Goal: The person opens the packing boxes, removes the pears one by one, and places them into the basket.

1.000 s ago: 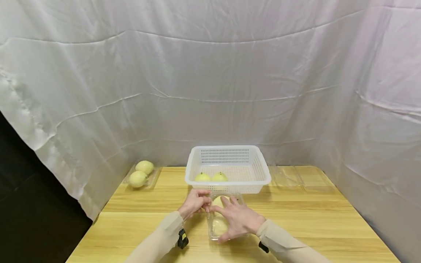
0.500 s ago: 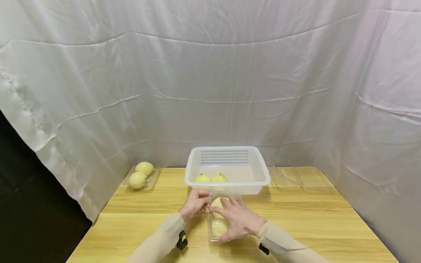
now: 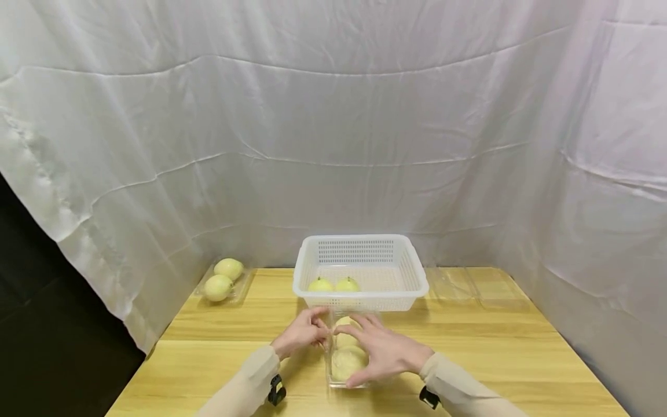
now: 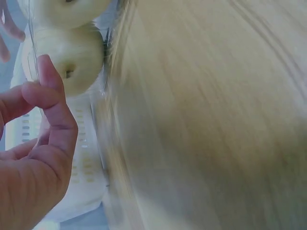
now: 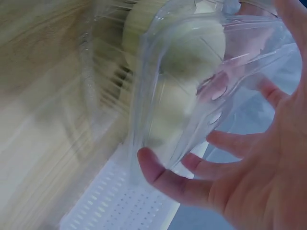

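Note:
A clear plastic clamshell box [image 3: 337,384] stands on the table in front of the basket, with two pale yellow pears [image 3: 348,364] inside. My left hand [image 3: 301,336] pinches the box's left edge between thumb and fingers; the left wrist view shows these fingertips on the thin plastic beside a pear [image 4: 67,55]. My right hand [image 3: 388,350] spans the top, thumb at the near end and fingers toward the far end. Up close in the right wrist view, its fingers curl at the edge of the tilted clear lid [image 5: 148,96]. The lid's far side is partly hidden.
A white perforated basket [image 3: 365,238] stands behind the box with two pears [image 3: 347,284] in it. At the back left, another clear box holds two pears [image 3: 217,288]. Clear plastic boxes [image 3: 497,286] lie at the back right. Grey cloth hangs around the table.
Both hands have drawn slightly apart, the left to the left and the right to the right. The box sits a little nearer, and the pears in it show more.

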`<state>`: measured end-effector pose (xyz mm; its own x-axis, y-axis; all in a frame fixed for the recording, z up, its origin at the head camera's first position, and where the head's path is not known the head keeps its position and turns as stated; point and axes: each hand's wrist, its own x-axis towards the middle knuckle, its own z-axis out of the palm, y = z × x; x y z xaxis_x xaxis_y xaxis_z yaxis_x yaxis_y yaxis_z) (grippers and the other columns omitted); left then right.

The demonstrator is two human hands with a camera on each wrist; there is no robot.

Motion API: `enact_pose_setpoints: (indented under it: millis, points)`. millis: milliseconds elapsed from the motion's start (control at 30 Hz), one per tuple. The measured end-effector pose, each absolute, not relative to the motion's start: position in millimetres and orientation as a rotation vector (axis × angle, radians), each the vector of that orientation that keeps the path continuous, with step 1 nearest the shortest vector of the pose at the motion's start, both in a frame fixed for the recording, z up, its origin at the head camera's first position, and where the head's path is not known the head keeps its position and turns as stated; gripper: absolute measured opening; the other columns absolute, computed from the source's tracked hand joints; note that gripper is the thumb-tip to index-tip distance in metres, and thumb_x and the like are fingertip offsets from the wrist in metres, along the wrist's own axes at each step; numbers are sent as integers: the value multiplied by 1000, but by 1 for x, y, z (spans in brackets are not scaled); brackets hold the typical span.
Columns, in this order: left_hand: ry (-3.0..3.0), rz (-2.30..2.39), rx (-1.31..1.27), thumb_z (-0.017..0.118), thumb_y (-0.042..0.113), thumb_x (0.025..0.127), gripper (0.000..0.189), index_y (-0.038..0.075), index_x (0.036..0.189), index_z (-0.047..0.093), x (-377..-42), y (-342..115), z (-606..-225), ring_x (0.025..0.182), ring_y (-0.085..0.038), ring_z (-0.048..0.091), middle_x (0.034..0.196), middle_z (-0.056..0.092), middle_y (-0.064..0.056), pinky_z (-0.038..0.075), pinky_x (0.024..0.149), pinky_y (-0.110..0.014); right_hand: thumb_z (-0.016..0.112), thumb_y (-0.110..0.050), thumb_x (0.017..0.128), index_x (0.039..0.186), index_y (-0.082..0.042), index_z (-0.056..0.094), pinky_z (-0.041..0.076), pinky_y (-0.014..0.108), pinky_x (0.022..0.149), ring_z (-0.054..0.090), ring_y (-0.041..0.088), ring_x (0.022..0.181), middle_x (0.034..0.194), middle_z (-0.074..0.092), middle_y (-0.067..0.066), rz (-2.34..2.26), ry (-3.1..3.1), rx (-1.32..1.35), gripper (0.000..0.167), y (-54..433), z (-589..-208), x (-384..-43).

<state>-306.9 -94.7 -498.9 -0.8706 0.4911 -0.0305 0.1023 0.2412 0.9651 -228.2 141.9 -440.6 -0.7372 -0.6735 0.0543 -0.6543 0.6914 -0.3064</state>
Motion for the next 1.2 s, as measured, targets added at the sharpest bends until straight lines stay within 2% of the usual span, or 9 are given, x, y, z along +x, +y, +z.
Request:
enact_pose_setpoints:
  millis: [167,367,467,600,700,800,933,1067,1200]
  points:
    - [2143,1699,515,58,-9,83,65,-12,144,34,-307,-96,-498,59,-16,64,82,65,-15,56,57,-29,61,-63,86,145,-33,34,39,72,96,22,47,144,160,19,19,-706,2759,-1077,72,149,-436,-224]
    - [2104,1721,516,60,-8,84,64,-12,143,34,-309,-90,-500,62,-17,64,83,63,-13,59,62,-33,38,-41,105,136,-15,34,39,70,97,31,49,137,151,25,22,-1103,2717,-902,41,157,-431,-216]
    - [2109,1725,505,59,-10,84,64,-12,143,35,-309,-91,-499,62,-18,63,85,62,-16,59,62,-33,37,-37,106,130,-9,32,41,66,98,40,46,128,142,30,21,-1274,2736,-760,38,155,-428,-212]
    - [2120,1720,506,58,-11,83,64,-13,143,35,-308,-95,-498,61,-17,63,86,62,-17,59,61,-33,43,-31,104,126,-8,31,35,65,105,35,51,133,144,28,24,-1437,2738,-584,34,160,-424,-209]
    - [2125,1715,509,59,-11,83,65,-13,143,34,-309,-98,-497,60,-17,63,86,62,-16,59,61,-33,46,-24,102,132,-10,30,31,67,108,26,54,139,151,23,27,-1487,2757,-526,37,170,-419,-210]
    - [2119,1710,499,59,-10,83,66,-14,143,33,-309,-100,-496,60,-17,64,87,64,-18,59,61,-33,47,-17,98,143,-12,28,34,65,106,32,53,136,156,22,25,-1460,2813,-524,49,182,-414,-214]
    - [2118,1716,487,60,-9,84,65,-13,143,34,-310,-100,-494,59,-17,64,86,65,-17,59,61,-33,48,-15,99,145,-9,34,48,55,95,50,46,122,150,31,26,-1388,2892,-559,48,201,-409,-221]
    - [2125,1727,474,61,-9,84,64,-13,143,35,-310,-99,-494,58,-16,64,84,65,-16,59,61,-33,51,-18,101,132,-9,50,55,38,74,64,31,99,132,50,26,-1360,2937,-512,32,221,-411,-230]
    - [2130,1727,452,61,-9,84,63,-12,143,36,-310,-99,-495,58,-16,63,84,65,-14,59,60,-33,55,-23,100,118,-11,57,52,32,53,63,20,75,112,62,16,-1357,2854,-462,22,244,-415,-236]
